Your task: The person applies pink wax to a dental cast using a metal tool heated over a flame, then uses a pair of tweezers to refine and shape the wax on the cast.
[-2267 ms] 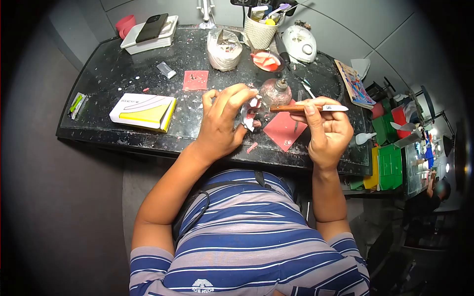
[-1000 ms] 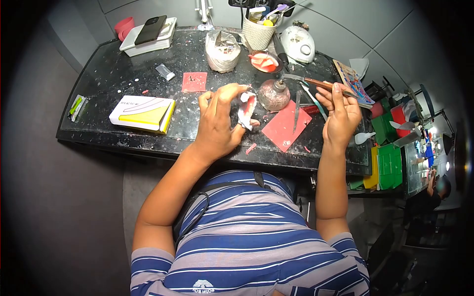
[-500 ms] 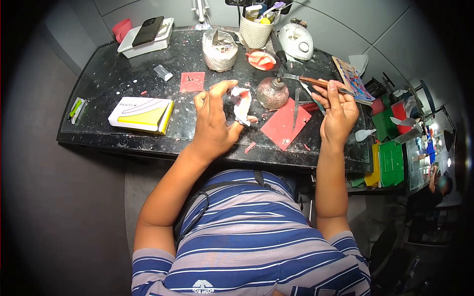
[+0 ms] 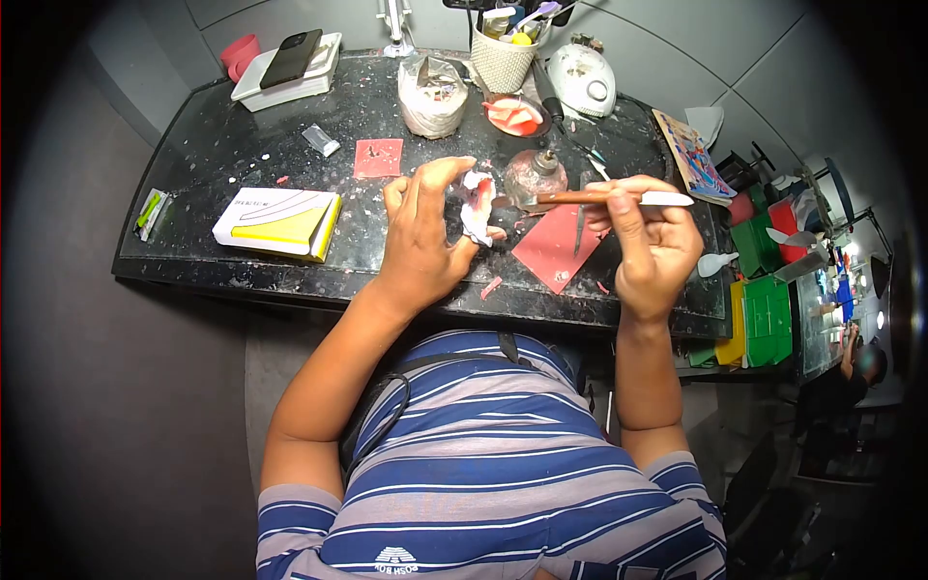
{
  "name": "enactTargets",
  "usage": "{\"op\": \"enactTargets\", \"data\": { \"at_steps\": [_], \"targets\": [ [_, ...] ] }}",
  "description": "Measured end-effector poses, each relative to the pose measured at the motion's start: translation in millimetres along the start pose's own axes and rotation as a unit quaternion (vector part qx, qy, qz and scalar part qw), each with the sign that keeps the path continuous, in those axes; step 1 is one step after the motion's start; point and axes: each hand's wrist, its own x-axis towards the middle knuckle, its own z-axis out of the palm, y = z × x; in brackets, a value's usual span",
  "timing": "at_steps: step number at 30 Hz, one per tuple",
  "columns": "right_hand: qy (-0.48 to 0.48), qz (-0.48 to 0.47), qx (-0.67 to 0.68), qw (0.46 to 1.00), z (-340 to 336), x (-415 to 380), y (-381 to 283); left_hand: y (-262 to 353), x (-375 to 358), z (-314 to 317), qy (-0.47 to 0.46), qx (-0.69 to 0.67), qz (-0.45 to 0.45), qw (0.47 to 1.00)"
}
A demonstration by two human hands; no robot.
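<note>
My left hand (image 4: 420, 227) is closed around the edges of a white dental cast (image 4: 472, 220) with red-pink wax on it. Between the fingers of my right hand (image 4: 652, 237) is a wax knife (image 4: 580, 196) with a brown handle, its metal tip at the right side of the cast. Just behind the knife stands a round glass spirit lamp (image 4: 536, 177). Below the knife, a pink wax sheet (image 4: 553, 249) lies on the bench with a thin metal tool (image 4: 580, 232) across it. Small wax scraps (image 4: 491, 288) lie near the front edge.
A white and yellow box (image 4: 278, 222) lies to the left, near a smaller wax square (image 4: 378, 158). Along the back are a plastic-lined tub (image 4: 432, 101), a dish of wax pieces (image 4: 512, 118), a woven tool cup (image 4: 501, 68) and a white device (image 4: 582, 82). Another person (image 4: 851, 372) sits far right.
My right hand has brought the wax knife from the lamp's top down and left to the cast, rotating its handle. My left hand stays nearly still with the cast.
</note>
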Motion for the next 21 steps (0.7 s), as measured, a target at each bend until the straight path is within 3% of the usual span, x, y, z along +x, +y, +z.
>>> {"op": "enactTargets", "data": {
  "at_steps": [21],
  "targets": [
    [-0.032, -0.033, -0.082, 0.996, 11.3, -3.4, 3.8, -1.0, 2.7, -3.3, -0.015, -0.01, 0.014, 1.0]
  ]
}}
